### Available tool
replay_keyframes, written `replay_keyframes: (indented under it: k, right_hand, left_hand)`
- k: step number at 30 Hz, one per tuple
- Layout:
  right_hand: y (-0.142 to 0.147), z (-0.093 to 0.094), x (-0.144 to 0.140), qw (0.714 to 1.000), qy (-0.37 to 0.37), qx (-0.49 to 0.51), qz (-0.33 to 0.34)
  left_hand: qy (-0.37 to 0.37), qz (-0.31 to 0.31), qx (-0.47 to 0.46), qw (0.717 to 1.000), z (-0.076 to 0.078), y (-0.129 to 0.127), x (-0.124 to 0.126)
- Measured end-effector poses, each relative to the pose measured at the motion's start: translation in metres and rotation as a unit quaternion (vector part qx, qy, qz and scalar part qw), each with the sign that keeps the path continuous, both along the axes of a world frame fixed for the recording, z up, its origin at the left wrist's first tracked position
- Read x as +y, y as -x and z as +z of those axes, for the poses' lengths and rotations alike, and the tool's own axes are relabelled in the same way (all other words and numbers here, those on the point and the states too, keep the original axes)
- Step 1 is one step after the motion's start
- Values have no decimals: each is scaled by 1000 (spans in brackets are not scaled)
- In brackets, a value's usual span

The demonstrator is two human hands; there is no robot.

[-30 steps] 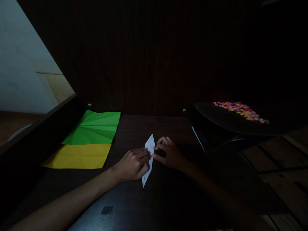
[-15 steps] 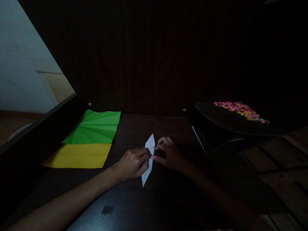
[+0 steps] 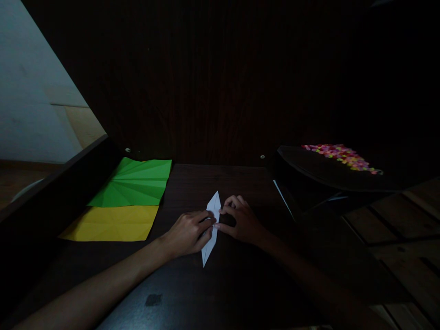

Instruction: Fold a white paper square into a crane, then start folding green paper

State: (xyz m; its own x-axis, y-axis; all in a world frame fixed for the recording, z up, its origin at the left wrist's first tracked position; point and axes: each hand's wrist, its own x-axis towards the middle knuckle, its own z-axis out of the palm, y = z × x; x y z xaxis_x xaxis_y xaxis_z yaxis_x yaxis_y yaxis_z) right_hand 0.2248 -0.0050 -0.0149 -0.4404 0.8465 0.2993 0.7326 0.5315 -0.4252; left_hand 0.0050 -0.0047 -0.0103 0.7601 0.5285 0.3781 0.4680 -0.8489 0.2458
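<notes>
A narrow white folded paper lies flat on the dark table, mid-front; the left hand presses its fingertips onto the paper's middle, fingers curled, gripping nothing; the right hand pins the opposite edge likewise; a sharp crease seems to need firm, even pressure along the fold; green paper and yellow paper lie well apart, leftward.

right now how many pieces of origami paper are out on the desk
3. A green sheet at the back left, a yellow sheet just in front of it, and a folded white piece under both hands. The dark right side may hide more.
</notes>
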Motion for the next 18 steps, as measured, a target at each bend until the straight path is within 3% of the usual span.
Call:
replay_keyframes:
  k: [18]
  right_hand:
    - [4,1,-6,999,-23,-45,-18]
  left_hand:
    - [-36,-3,-10,999,-4,2,0]
